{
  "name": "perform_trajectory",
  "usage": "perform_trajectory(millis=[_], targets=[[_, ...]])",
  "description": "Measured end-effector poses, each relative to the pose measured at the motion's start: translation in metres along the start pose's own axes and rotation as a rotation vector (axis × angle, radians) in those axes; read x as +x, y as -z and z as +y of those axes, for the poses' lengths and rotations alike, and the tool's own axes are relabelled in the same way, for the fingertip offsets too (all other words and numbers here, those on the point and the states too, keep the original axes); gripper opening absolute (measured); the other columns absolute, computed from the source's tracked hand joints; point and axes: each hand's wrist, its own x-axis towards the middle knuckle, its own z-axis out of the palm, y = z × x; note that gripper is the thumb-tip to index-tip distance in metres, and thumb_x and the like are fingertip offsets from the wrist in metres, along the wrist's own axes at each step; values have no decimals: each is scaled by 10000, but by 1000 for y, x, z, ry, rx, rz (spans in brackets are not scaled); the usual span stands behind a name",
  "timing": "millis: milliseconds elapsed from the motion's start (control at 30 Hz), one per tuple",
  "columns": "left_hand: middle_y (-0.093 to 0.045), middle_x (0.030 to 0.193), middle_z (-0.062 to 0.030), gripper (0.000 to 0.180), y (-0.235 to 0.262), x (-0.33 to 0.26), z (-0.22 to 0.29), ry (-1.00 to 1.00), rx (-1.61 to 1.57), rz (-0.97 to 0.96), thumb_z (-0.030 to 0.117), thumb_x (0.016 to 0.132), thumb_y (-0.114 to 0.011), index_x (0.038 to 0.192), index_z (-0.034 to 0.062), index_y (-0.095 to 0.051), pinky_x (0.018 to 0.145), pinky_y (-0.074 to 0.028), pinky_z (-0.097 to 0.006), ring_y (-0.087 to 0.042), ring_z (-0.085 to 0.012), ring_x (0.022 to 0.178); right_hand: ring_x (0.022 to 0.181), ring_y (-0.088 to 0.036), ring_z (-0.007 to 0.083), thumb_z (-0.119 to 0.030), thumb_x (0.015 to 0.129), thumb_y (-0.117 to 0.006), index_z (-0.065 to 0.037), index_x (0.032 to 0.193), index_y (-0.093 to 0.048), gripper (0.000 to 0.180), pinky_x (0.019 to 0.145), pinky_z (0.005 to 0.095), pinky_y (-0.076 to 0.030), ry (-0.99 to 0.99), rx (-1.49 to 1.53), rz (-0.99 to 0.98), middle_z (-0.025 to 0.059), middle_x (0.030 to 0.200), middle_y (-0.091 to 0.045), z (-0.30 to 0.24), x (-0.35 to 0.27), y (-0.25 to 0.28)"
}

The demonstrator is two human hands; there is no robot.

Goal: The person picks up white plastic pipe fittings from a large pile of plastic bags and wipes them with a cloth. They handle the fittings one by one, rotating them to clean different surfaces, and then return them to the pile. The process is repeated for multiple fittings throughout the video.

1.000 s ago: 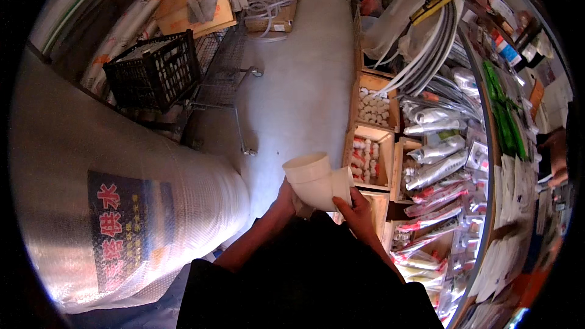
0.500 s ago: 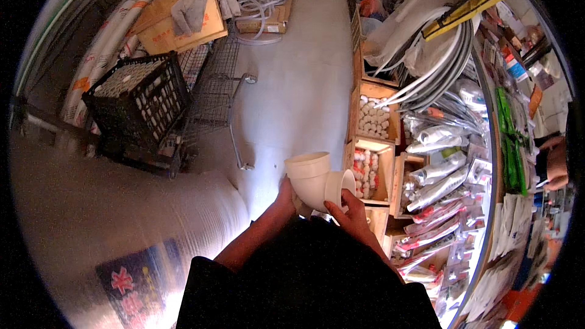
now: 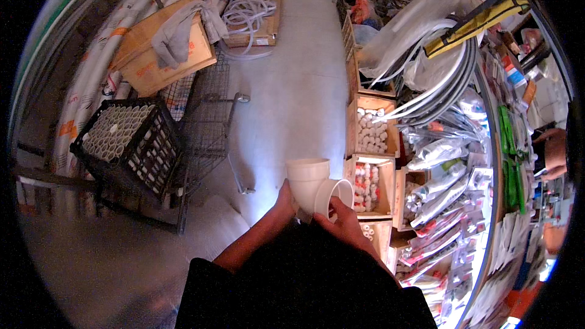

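Note:
A large white plastic pipe elbow (image 3: 306, 178) is held in front of my body, above the floor. Its one socket faces up and away, and the other opens to the right toward me. My left hand (image 3: 285, 202) closes round its left side, with the fingers mostly hidden behind the fitting. My right hand (image 3: 342, 222) grips the rim of the right-hand socket, its thumb outside and some fingers inside the opening.
On the right, wooden bins (image 3: 372, 128) hold small white fittings beside coiled hoses (image 3: 454, 79) and bagged goods (image 3: 436, 189). To the left stand a black crate (image 3: 131, 143), a wire cart (image 3: 210, 122) and cardboard (image 3: 164, 45). A grey floor aisle (image 3: 292, 97) runs between.
The elbow has turned slightly, so its right socket now opens more toward me. My right hand has shifted down and left along with it. The view has swung, and the large wrapped roll has mostly left it.

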Motion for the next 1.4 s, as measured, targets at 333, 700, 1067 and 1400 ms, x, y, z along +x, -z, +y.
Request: perform_trajectory(millis=[333,700,1067,1400], targets=[[-568,1188,-129,448,-22,111,40,339,-668,196,340,973,-330,1250,14,-464,913,-481,-393,-568,-245,1074,777,-632,235,-232,806,-702,-31,1134,-493,438,701,352,-513,35,18,-85,150,898,-648,-5,95,68],[-604,1104,-119,362,-67,239,72,167,-690,145,293,959,-394,1177,30,-513,831,-521,-350,-607,-221,994,772,-631,244,-274,842,-651,-20,1142,-493,424,691,365,-512,142,-94,-171,153,867,-636,9,218,176],[-541,1220,-126,527,-74,281,88,310,-532,381,464,965,-311,1271,56,-445,928,-461,-407,-539,-248,1104,797,-629,302,-320,865,-620,-39,1151,-455,434,712,395,-508,94,-70,-292,188,906,-630,25,280,202],[-557,1197,-135,421,-29,387,86,182,-686,104,292,946,-463,1298,63,-425,965,-456,-413,-529,-251,1141,764,-629,308,-335,860,-623,-45,1122,-471,420,679,400,-504,24,-144,-141,167,857,-630,-5,360,213]])
